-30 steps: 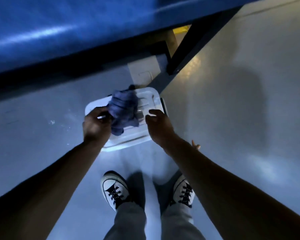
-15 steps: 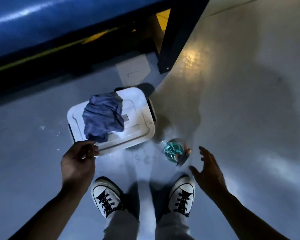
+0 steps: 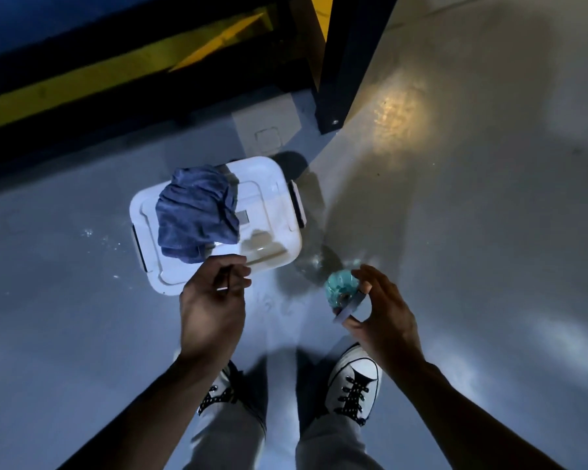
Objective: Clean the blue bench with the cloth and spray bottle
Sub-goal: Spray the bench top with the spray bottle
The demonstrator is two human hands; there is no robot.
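Note:
A crumpled blue cloth (image 3: 197,212) lies on the lid of a white plastic box (image 3: 272,198) on the floor. My left hand (image 3: 214,300) hovers just in front of the box, near the cloth's front edge, with its fingers loosely curled and nothing in them. To the right of the box, my right hand (image 3: 382,312) grips the top of a teal spray bottle (image 3: 341,289), seen from above. Only a dark strip of the blue bench (image 3: 31,25) shows at the top left.
A black bench leg (image 3: 347,62) stands on the grey floor behind the box. Yellow floor marking (image 3: 82,79) runs under the bench. My two white sneakers (image 3: 355,381) are planted just behind my hands. A floor plate (image 3: 265,130) lies behind the box.
My left hand let go of the cloth, which now rests on the box lid. My right hand moved right to the spray bottle on the floor and closed around it.

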